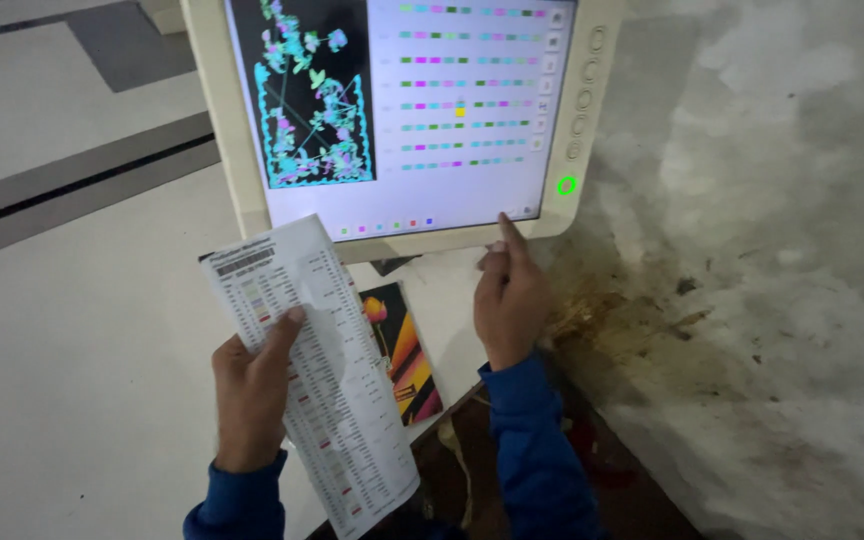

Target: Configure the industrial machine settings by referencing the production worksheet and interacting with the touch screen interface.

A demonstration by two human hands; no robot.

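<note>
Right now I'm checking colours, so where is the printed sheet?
In the head view, lower left: the left hand holds the printed sheet below the screen, beside a bright card.

Dim room, bright screen (392, 110) glow.

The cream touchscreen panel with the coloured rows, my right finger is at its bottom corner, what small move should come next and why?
Probably ease the right hand forward so its index fingertip presses the small icon at the lower right corner of the cream touchscreen panel. The fingertip sits right at that corner, while the left hand holds the long white printed sheet with coloured swatches up beside it.
</note>
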